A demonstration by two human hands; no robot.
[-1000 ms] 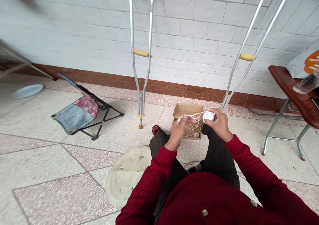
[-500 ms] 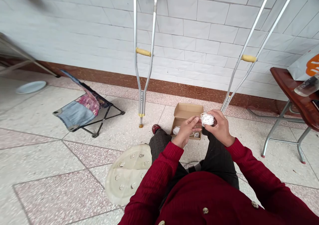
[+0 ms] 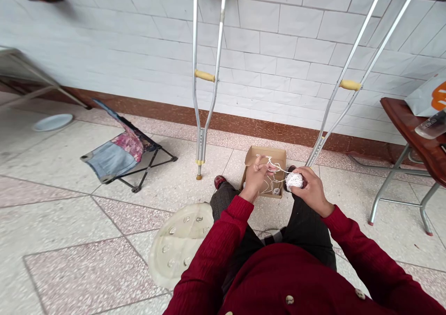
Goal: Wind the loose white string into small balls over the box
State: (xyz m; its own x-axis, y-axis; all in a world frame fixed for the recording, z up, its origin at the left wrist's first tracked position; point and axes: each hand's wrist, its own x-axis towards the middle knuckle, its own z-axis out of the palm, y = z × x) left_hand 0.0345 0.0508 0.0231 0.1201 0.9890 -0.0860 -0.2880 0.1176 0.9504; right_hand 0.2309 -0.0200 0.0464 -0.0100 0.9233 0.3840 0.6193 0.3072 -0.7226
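tiled floor (image 3: 69, 213), thread ball (image 3: 294, 180) in right hand (image 3: 312, 193), strand (image 3: 278, 167) in left hand (image 3: 256, 179)

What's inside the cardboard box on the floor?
Loose white string lies tangled in the cardboard box. The left hand, pinching a strand, covers its near left corner; the right hand holds a ball of string beside it.
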